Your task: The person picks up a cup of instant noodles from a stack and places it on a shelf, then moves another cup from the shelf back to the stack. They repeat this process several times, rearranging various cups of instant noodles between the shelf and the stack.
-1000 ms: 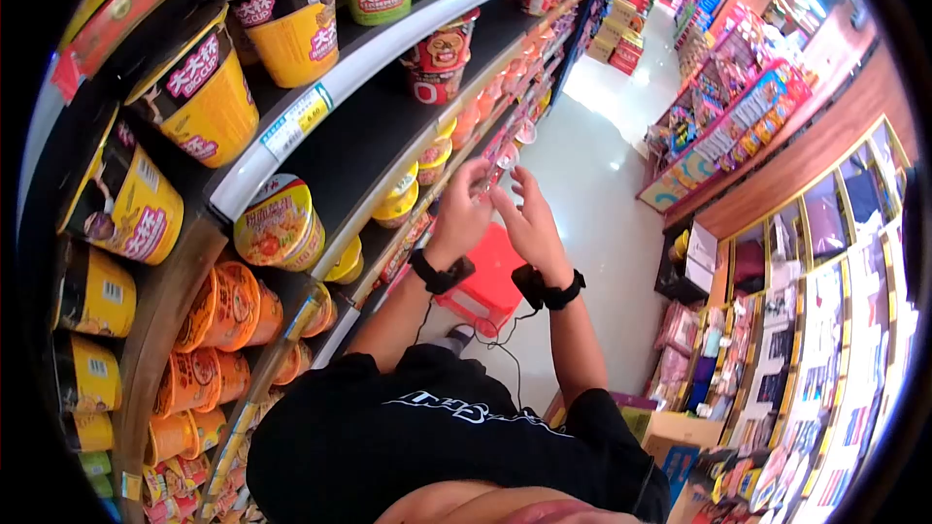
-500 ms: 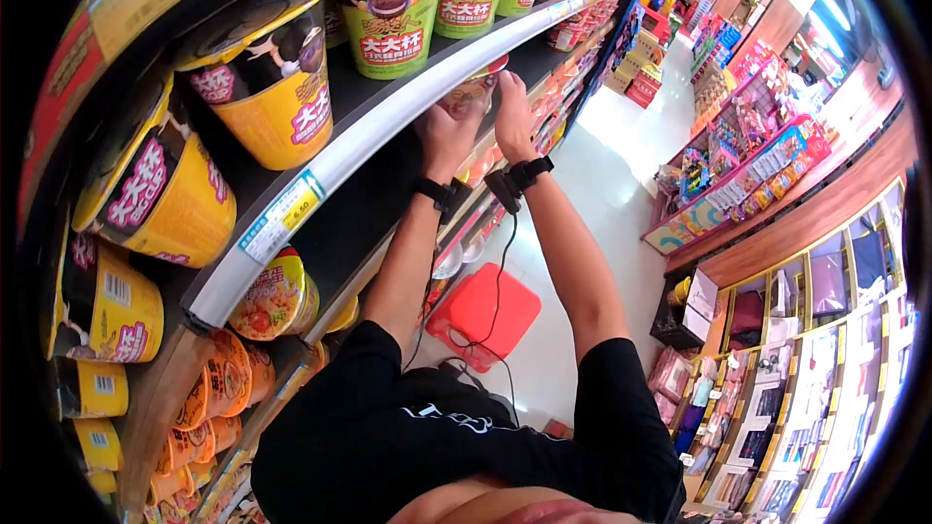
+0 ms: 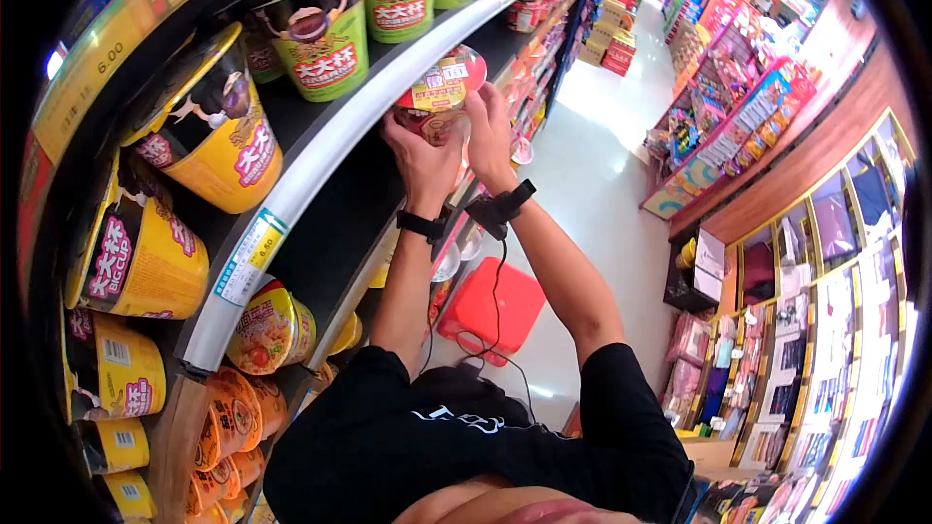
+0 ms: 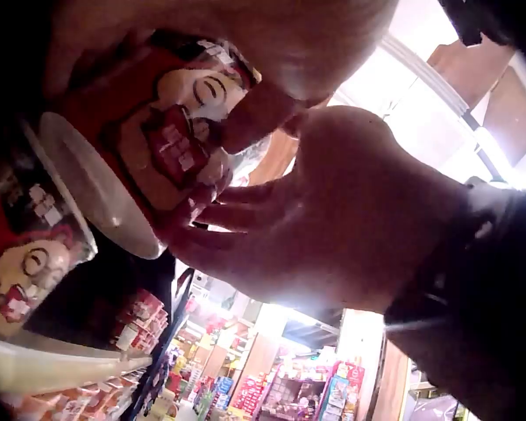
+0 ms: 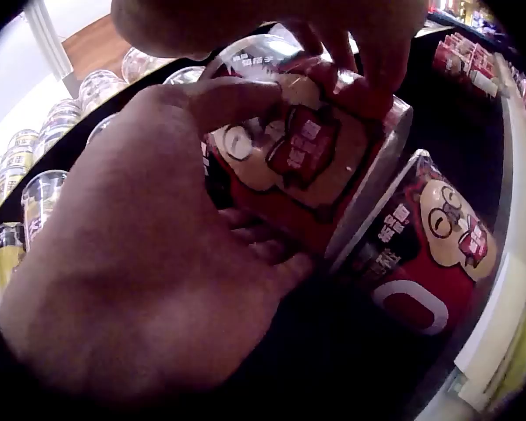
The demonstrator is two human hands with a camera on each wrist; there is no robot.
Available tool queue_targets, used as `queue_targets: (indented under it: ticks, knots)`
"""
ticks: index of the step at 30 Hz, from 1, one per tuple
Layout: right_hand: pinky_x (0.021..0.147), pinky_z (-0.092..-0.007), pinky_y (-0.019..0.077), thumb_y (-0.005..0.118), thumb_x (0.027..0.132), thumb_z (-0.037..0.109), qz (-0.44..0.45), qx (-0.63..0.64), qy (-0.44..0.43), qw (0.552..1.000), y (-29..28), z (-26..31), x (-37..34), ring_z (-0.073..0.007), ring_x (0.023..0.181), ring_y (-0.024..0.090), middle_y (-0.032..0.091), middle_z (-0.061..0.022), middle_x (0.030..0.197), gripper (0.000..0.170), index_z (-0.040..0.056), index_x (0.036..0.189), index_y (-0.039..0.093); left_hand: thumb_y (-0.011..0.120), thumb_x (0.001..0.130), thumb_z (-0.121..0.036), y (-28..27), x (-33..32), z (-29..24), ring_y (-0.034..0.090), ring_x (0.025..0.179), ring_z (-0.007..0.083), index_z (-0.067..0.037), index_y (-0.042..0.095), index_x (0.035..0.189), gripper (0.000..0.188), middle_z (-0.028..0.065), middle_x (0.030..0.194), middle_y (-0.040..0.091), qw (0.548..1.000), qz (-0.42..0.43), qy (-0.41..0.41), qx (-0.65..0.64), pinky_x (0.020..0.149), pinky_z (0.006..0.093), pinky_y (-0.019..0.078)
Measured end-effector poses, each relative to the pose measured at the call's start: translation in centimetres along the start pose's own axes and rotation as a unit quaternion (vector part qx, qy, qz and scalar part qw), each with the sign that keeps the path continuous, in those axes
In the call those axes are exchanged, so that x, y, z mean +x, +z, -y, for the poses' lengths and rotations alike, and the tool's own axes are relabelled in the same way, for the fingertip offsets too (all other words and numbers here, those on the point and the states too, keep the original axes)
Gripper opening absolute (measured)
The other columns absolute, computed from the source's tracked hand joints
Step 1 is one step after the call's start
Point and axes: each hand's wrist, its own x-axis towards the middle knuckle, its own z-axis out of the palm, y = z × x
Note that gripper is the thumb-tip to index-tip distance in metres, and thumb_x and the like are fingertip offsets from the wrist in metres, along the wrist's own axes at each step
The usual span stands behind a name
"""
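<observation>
Both hands grip a red noodle cup with a yellow-and-red lid, tilted at the shelf's edge. From its near side the left hand holds it, while the right hand has its fingers on the other side. A cartoon face shows on the held cup in the left wrist view, between the left hand above and the right hand. A similar cup stands close beside it in the right wrist view, where the left hand covers part of the held cup.
Yellow-black cups and green-black cups line the upper shelf, behind a curved white edge. A red stool stands on the aisle floor, with a cable hanging over it. Snack racks line the far side.
From open and apart above the stool, both hands have moved up to the shelf and taken hold of the cup. Since half a second ago its lid has come into view.
</observation>
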Motion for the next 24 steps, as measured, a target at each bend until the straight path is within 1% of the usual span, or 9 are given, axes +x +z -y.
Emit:
queue_targets:
  ticks: [3, 7, 9, 10, 15, 17, 19, 21, 24]
  knots:
    - [0.098, -0.0341, 0.0461, 0.058, 0.101, 0.028, -0.023, 0.01, -0.019, 1.0, -1.7, 0.3, -1.3, -0.021, 0.114, 0.059, 0.063, -0.0171, 0.123, 0.049, -0.0071, 0.135, 0.048, 0.084, 0.076, -0.021, 0.5, -2.9, -0.9, 0.038, 0.132, 0.0469, 0.01, 0.019, 0.143, 0.099, 0.0335, 0.14, 0.032, 0.999, -0.002, 0.044, 0.032, 0.112, 0.0526, 0.0321]
    - [0.1, -0.0344, 0.0458, 0.056, 0.102, 0.025, -0.066, -0.023, -0.024, 0.997, -4.4, 2.9, -5.1, -0.0222, 0.116, 0.059, 0.061, -0.0173, 0.126, 0.047, -0.0076, 0.135, 0.047, 0.082, 0.076, -0.014, -0.4, -7.8, -3.6, 0.039, 0.131, 0.0457, 0.008, 0.018, 0.144, 0.096, 0.0315, 0.139, 0.031, 0.997, 0.041, 0.044, -0.043, 0.11, 0.0518, 0.0339]
    - [0.1, -0.0346, 0.0457, 0.055, 0.102, 0.022, -0.105, 0.054, -0.017, 0.993, -5.7, 3.9, -7.6, -0.0223, 0.117, 0.059, 0.061, -0.017, 0.127, 0.046, -0.0067, 0.136, 0.046, 0.079, 0.076, -0.009, -1.3, -10.5, -5.3, 0.039, 0.13, 0.0448, 0.007, 0.018, 0.145, 0.094, 0.0301, 0.139, 0.031, 0.996, 0.059, 0.061, -0.021, 0.109, 0.0506, 0.0353]
    - [0.101, -0.0346, 0.0458, 0.055, 0.102, 0.021, -0.116, 0.047, -0.023, 0.992, -6.7, 4.6, -8.5, -0.0221, 0.117, 0.058, 0.061, -0.017, 0.127, 0.045, -0.0058, 0.137, 0.045, 0.078, 0.076, -0.008, -1.4, -11.6, -6.2, 0.04, 0.13, 0.0446, 0.007, 0.017, 0.145, 0.093, 0.0296, 0.139, 0.031, 0.994, 0.071, 0.075, -0.039, 0.109, 0.0503, 0.0357]
    - [0.1, -0.0347, 0.046, 0.057, 0.101, 0.022, -0.197, 0.033, -0.024, 0.98, -10.6, 10.4, -15.1, -0.0212, 0.117, 0.058, 0.06, -0.0183, 0.127, 0.047, -0.0061, 0.137, 0.045, 0.075, 0.076, -0.006, -2.7, -17.1, -11.1, 0.038, 0.133, 0.0446, 0.006, 0.016, 0.147, 0.093, 0.0291, 0.141, 0.031, 0.979, 0.13, 0.116, -0.105, 0.11, 0.051, 0.0348]
    - [0.105, -0.0328, 0.0402, 0.054, 0.102, 0.03, -0.24, -0.014, -0.026, 0.97, -12.1, 13.6, -18.5, -0.0197, 0.119, 0.053, 0.056, -0.015, 0.13, 0.053, -0.0076, 0.137, 0.045, 0.074, 0.076, -0.006, -3.8, -19.8, -13.7, 0.038, 0.133, 0.0455, 0.006, 0.017, 0.148, 0.092, 0.0294, 0.141, 0.032, 0.967, 0.178, 0.101, -0.154, 0.111, 0.0515, 0.0339]
    - [0.104, -0.0331, 0.0406, 0.054, 0.102, 0.029, -0.289, -0.021, -0.044, 0.956, -13.7, 16.1, -22.6, -0.0198, 0.119, 0.053, 0.056, -0.0156, 0.13, 0.053, -0.0078, 0.138, 0.044, 0.074, 0.077, -0.007, -5.3, -23.0, -16.5, 0.038, 0.133, 0.0451, 0.007, 0.019, 0.147, 0.09, 0.0289, 0.14, 0.033, 0.951, 0.229, 0.121, -0.168, 0.112, 0.0515, 0.0331]
    - [0.103, -0.0387, 0.0434, 0.056, 0.099, 0.026, -0.371, -0.064, -0.074, 0.923, -15.2, 19.1, -27.2, -0.0256, 0.12, 0.056, 0.059, -0.0208, 0.13, 0.055, -0.0089, 0.139, 0.042, 0.074, 0.078, -0.007, -7.0, -26.4, -19.2, 0.037, 0.135, 0.0409, 0.008, 0.019, 0.146, 0.088, 0.0279, 0.142, 0.032, 0.923, 0.293, 0.101, -0.227, 0.113, 0.0505, 0.0316]
    - [0.105, -0.04, 0.0413, 0.057, 0.098, 0.025, -0.441, -0.102, -0.137, 0.881, -17.6, 22.9, -34.2, -0.0272, 0.121, 0.055, 0.058, -0.0223, 0.13, 0.056, -0.01, 0.139, 0.042, 0.074, 0.079, -0.004, -8.9, -32.4, -22.5, 0.036, 0.137, 0.0399, 0.008, 0.019, 0.146, 0.088, 0.0274, 0.143, 0.032, 0.866, 0.364, 0.114, -0.323, 0.116, 0.0492, 0.0305]
